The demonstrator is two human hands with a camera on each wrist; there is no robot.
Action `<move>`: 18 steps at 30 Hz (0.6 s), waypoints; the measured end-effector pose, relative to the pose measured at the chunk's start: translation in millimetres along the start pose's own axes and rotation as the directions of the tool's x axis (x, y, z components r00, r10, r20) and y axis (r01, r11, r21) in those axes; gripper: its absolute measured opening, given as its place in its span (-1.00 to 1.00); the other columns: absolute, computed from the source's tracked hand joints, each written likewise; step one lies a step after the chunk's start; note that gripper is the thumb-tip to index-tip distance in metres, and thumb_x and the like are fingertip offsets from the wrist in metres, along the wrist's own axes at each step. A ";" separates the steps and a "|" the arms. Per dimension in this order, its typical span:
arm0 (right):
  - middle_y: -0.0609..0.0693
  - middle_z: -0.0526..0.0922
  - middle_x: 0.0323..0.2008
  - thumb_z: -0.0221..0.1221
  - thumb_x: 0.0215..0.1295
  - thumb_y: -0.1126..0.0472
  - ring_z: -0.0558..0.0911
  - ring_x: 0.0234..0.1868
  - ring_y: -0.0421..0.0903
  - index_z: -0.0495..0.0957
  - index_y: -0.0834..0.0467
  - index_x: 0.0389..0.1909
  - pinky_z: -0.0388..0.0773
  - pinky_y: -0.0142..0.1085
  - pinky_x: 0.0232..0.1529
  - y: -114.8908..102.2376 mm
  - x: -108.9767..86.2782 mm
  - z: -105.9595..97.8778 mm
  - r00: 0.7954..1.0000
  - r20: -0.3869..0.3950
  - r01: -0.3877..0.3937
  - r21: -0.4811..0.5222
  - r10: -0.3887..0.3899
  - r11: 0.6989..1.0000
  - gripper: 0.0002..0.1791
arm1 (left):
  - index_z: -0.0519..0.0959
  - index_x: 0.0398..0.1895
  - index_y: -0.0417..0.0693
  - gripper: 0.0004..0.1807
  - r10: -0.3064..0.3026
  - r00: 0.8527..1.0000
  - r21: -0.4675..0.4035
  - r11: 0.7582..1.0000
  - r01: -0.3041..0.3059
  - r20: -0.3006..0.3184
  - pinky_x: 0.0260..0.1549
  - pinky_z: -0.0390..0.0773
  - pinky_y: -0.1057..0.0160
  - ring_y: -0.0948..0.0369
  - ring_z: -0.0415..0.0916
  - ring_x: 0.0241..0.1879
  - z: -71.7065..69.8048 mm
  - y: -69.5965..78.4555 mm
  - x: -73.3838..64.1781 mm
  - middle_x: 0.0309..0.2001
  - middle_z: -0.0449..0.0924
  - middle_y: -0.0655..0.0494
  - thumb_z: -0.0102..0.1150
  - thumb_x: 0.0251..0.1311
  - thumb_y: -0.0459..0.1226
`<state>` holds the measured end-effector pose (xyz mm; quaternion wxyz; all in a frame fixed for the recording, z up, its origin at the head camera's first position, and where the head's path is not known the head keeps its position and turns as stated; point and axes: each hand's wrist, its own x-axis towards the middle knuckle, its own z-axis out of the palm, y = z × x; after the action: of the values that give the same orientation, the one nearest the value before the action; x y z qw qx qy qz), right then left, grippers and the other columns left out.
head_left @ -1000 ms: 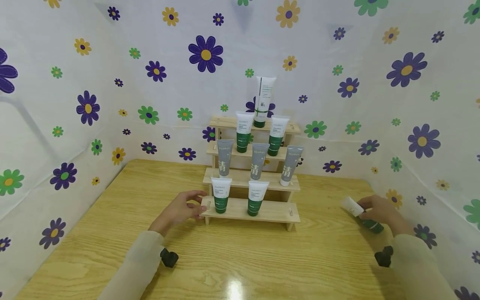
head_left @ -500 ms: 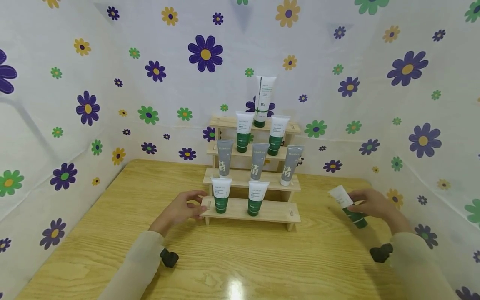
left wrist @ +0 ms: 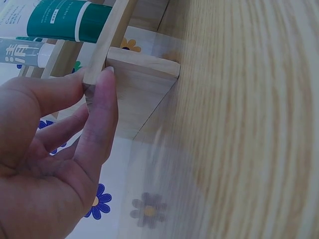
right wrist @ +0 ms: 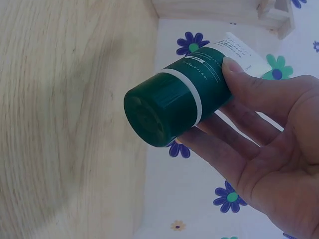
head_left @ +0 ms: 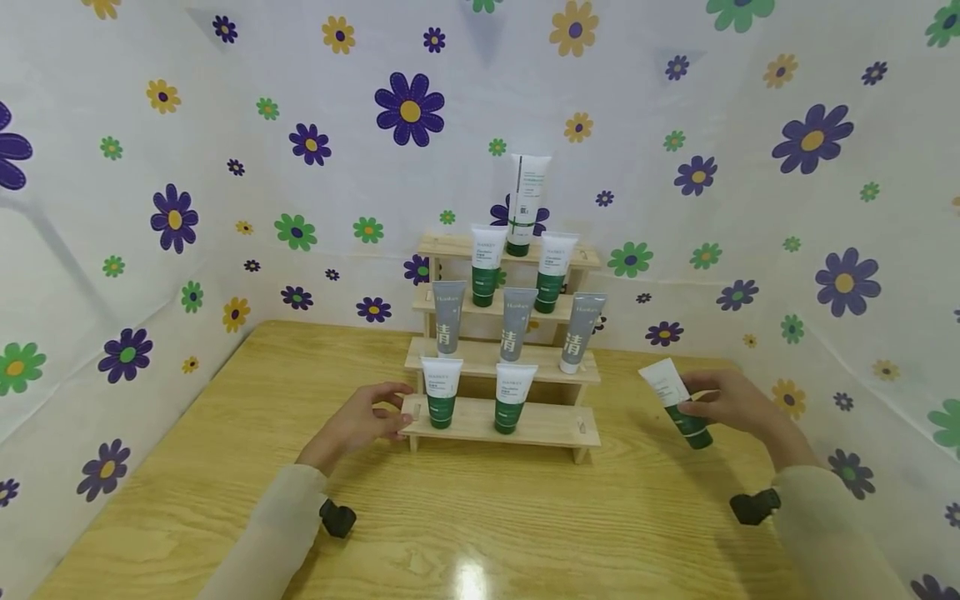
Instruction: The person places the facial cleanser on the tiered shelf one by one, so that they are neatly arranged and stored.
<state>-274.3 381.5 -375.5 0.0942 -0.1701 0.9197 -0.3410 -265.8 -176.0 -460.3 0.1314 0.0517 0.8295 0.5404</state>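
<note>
My right hand (head_left: 733, 406) holds a white-and-green squeeze tube (head_left: 677, 405) between thumb and fingers, to the right of the wooden tiered stand (head_left: 480, 417). The tube leans, its green cap (right wrist: 159, 109) pointing down and off the table. With thumb and index finger, my left hand (head_left: 366, 423) pinches the left end of the stand's lowest board (left wrist: 99, 62). Two similar white-and-green tubes stand on that bottom step, the left tube (head_left: 441, 393) close to my left hand and the other tube (head_left: 514, 398) near the middle.
Higher steps carry several grey tubes (head_left: 517, 325), two white-and-green tubes (head_left: 489, 265) and, at the top, a taller white tube (head_left: 528, 204). Flower-patterned sheeting (head_left: 315, 200) encloses the back and sides of the wood-grain table (head_left: 420, 525).
My right hand has lifted the tube from the table at the right, brought it left toward the stand and turned it more upright. The left hand stays on the stand.
</note>
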 end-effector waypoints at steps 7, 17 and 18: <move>0.52 0.61 0.10 0.30 0.38 0.33 0.74 0.00 0.36 0.48 0.51 0.22 0.82 -0.15 -0.21 -12.7 5.2 5.5 0.999 -0.036 0.030 -0.015 -0.031 0.999 -0.52 | 0.44 0.41 -0.03 -0.45 0.006 1.000 0.011 1.000 -0.006 0.003 -0.13 0.80 0.18 0.15 0.68 -0.14 -0.7 -0.8 -1.0 0.21 0.48 -0.18 0.30 0.38 -0.32; 0.49 0.60 0.14 0.31 0.39 0.26 0.75 0.01 0.32 0.45 0.48 0.29 0.81 -0.15 -0.18 -35.2 10.2 14.7 0.997 -0.066 0.033 0.001 -0.033 0.999 -0.44 | 0.41 0.42 -0.13 -0.45 0.054 0.998 -0.009 0.999 -0.054 0.025 -0.13 0.80 0.13 0.14 0.68 -0.14 -1.0 0.9 -1.8 0.21 0.46 -0.25 0.26 0.40 -0.35; 0.49 0.61 0.13 0.31 0.40 0.26 0.75 0.01 0.31 0.45 0.48 0.29 0.81 -0.16 -0.18 -36.5 10.9 16.0 0.997 -0.062 0.035 0.007 -0.035 0.999 -0.44 | 0.41 0.43 -0.14 -0.45 0.055 0.998 -0.008 0.998 -0.055 0.028 -0.12 0.80 0.13 0.14 0.68 -0.15 -1.0 1.0 -1.9 0.21 0.46 -0.25 0.26 0.40 -0.35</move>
<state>-270.7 342.0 -364.1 0.0603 -0.1751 0.9176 -0.3516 -264.3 -177.0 -458.6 0.1284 0.0816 0.8239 0.5459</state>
